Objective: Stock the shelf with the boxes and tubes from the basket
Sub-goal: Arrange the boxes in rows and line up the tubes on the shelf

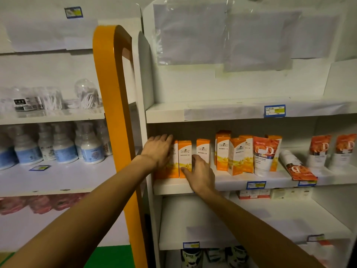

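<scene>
A white shop shelf is filling the wall, with a tall orange post standing at its left side.

The fingers of the left hand are lying flat and spread over the top of the first orange box, the one closest to the orange post. They are pressing on it, not gripping it. The fingers of the right hand are curling loosely around the bottom of the second orange box, just to the right of the first. The thumb is touching its front, so the hand is holding this box lightly while it is standing on the shelf.

A third orange box is standing a little farther from the post, with a small gap. Farther still, a bunch of orange boxes is standing close together, some crooked. Past them an orange and white tube is standing up, and another tube is lying down. Two more tubes are waiting far from the post.

The basket is not showing here.

The person seems to be lining up the boxes in a neat row. Next, they will likely need to push the boxes snug together toward the post, going gently so none are tipping over.
</scene>
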`<action>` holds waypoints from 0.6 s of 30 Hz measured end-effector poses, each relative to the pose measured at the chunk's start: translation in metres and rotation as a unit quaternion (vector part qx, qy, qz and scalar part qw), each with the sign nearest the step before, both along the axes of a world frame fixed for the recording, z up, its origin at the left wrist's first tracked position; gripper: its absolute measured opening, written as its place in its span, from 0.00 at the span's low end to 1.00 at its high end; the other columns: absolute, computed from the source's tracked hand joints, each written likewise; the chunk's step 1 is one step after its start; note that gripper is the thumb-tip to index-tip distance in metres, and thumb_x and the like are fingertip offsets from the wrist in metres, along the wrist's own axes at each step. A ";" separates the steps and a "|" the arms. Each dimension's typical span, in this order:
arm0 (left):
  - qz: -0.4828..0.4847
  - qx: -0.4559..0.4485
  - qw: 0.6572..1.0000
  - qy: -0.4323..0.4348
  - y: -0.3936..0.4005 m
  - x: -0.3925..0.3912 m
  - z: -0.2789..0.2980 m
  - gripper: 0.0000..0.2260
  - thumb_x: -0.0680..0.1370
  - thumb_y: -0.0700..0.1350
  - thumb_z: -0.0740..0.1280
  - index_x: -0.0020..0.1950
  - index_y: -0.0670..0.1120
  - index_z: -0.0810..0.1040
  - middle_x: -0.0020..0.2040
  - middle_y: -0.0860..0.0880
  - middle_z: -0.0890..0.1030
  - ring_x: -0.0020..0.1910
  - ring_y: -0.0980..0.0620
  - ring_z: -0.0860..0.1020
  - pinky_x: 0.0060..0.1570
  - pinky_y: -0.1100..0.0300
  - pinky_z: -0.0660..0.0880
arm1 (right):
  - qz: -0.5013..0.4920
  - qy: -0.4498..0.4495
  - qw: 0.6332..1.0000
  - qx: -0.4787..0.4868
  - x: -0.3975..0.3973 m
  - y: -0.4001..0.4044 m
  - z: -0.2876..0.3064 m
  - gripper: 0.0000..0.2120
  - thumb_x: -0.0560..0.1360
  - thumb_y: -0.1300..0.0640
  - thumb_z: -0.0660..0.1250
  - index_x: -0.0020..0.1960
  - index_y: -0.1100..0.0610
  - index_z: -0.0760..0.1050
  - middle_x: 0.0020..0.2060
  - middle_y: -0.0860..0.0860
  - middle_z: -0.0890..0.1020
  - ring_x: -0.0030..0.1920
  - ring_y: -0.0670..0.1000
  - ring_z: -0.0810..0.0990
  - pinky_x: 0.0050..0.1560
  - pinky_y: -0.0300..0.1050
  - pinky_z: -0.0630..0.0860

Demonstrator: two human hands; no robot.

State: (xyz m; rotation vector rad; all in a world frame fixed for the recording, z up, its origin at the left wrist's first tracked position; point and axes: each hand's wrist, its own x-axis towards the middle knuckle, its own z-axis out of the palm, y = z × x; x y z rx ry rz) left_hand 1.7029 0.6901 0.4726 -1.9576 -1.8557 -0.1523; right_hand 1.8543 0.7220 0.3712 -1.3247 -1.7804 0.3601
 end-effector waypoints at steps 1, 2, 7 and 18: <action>0.002 -0.010 1.000 0.007 0.002 0.000 0.000 0.32 0.80 0.49 0.66 0.80 0.46 0.57 0.76 0.43 0.67 0.74 0.42 0.67 0.73 0.48 0.63 | -0.008 -0.003 1.000 0.003 -0.001 0.002 -0.002 0.23 0.75 0.45 0.71 0.67 0.51 0.71 0.62 0.49 0.80 0.61 0.52 0.79 0.57 0.49 0.79; 0.003 -0.014 1.000 0.013 0.004 0.000 0.001 0.30 0.80 0.48 0.66 0.79 0.46 0.59 0.75 0.43 0.69 0.73 0.41 0.69 0.72 0.48 0.65 | -0.017 -0.007 1.000 0.007 -0.003 0.003 -0.005 0.24 0.75 0.45 0.71 0.67 0.52 0.71 0.62 0.49 0.80 0.61 0.52 0.79 0.56 0.48 0.79; -0.011 0.003 0.999 0.034 0.002 -0.003 0.000 0.27 0.79 0.42 0.68 0.77 0.46 0.64 0.70 0.43 0.72 0.66 0.42 0.74 0.62 0.51 0.75 | -0.057 -0.019 0.998 0.019 -0.011 0.004 -0.015 0.26 0.76 0.46 0.71 0.70 0.53 0.69 0.63 0.50 0.78 0.62 0.52 0.78 0.57 0.49 0.78; -0.018 0.014 0.998 0.050 0.003 -0.005 0.000 0.28 0.78 0.41 0.69 0.76 0.46 0.64 0.67 0.43 0.73 0.62 0.43 0.76 0.55 0.51 0.79 | -0.059 0.026 0.997 0.031 -0.007 0.000 -0.013 0.20 0.77 0.46 0.70 0.66 0.51 0.72 0.59 0.48 0.81 0.57 0.52 0.80 0.53 0.49 0.79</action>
